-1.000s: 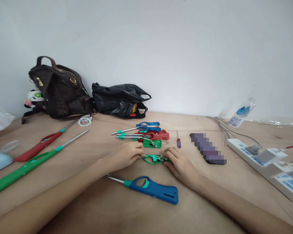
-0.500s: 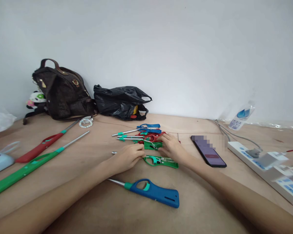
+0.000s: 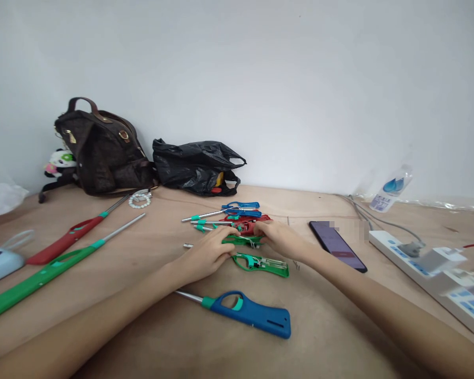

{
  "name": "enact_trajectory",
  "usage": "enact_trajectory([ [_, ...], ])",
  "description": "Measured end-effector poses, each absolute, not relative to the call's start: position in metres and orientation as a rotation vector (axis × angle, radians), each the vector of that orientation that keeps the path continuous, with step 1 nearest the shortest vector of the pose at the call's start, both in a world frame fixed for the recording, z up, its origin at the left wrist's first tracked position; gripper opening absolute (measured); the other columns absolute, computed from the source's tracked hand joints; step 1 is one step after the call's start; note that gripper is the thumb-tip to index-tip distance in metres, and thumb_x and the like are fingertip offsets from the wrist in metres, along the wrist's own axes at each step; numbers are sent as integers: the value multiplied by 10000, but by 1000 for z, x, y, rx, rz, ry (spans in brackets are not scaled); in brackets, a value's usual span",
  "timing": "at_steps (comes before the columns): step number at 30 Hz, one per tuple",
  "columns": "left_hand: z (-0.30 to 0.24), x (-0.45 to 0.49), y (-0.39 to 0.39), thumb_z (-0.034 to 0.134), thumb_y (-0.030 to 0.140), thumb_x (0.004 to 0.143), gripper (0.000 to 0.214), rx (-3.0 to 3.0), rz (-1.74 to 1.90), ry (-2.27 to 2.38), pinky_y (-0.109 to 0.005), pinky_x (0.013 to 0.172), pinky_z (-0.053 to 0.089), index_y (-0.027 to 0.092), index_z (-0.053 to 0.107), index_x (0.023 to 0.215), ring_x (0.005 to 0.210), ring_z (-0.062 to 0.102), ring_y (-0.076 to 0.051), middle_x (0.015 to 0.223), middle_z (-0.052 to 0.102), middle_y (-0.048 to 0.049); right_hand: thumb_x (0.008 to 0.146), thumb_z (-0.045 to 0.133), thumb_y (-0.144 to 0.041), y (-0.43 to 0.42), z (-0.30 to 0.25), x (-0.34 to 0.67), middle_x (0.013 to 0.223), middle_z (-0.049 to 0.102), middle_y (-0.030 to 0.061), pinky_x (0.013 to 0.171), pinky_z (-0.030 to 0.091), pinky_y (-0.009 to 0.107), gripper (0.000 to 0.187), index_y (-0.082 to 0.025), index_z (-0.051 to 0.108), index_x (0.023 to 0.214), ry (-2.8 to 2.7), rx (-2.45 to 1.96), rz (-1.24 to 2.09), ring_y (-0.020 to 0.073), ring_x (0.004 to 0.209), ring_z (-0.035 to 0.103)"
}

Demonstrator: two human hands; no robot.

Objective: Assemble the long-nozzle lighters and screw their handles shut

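Observation:
My left hand (image 3: 213,250) is closed at the trigger end of an opened green gas lighter (image 3: 243,241), its fingertips bent over the casing. At that lighter's other end is my right hand (image 3: 278,239), fingers curled together; what they pinch is hidden. Just behind the fingers lies an opened red lighter (image 3: 247,226), and further back an opened blue lighter (image 3: 243,211). Nearer to me rests a second opened green lighter (image 3: 263,265), its inner parts showing. A whole blue lighter (image 3: 250,314) with a metal nozzle lies in front of both hands.
On the left lie a long red lighter (image 3: 69,239) and a long green lighter (image 3: 43,279). A dark backpack (image 3: 102,152) and a black plastic bag (image 3: 193,166) stand by the wall. To the right are a phone (image 3: 337,247), a power strip (image 3: 422,279) and a bottle (image 3: 391,189).
My right hand has shifted slightly left, toward my left hand. My left fingertips have reached up and right over the opened green lighter, whose nozzle end has shifted.

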State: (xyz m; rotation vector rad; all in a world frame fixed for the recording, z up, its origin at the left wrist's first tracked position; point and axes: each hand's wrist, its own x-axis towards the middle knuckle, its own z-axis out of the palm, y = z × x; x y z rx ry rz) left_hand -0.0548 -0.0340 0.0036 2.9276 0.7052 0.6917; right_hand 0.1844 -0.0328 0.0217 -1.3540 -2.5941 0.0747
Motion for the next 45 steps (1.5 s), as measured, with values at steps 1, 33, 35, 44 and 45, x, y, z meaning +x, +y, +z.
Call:
enact_trajectory([
  [1,3,-55,-34,482,45,877,202,2917,685,702,-433,987,434,171,632,832,1192,467,-257,1256,510,-100,766,492,-8,-33,24,186,807,631,30,584,346,239,233,-172,567,913,-2608,-1338,86,151,694,545],
  [33,-3,-53,-33,490,33,827,186,2619,633,900,-250,692,426,165,615,789,789,553,-162,855,548,-28,884,319,-47,-92,-6,221,989,627,143,701,521,358,315,-131,558,1072,-2509,-923,-413,226,826,601],
  [35,-4,-53,-33,499,45,830,178,2609,645,910,-251,694,430,170,620,794,790,558,-163,856,560,-27,837,343,-29,-94,-5,221,995,629,136,711,530,352,325,-136,531,1079,-2522,-937,-246,229,852,608],
  [44,-4,-52,-33,523,45,809,142,2577,668,898,-268,721,428,174,581,801,820,565,-178,851,592,-23,883,452,-148,-99,-2,204,996,602,95,758,515,363,73,-206,496,870,-2332,-1173,287,218,896,593],
  [45,-3,-52,-34,526,43,803,134,2572,666,902,-263,701,420,173,561,797,795,559,-174,828,586,-17,875,466,-148,-98,-3,203,984,604,85,751,514,354,69,-210,495,861,-2282,-1190,327,211,884,594],
])
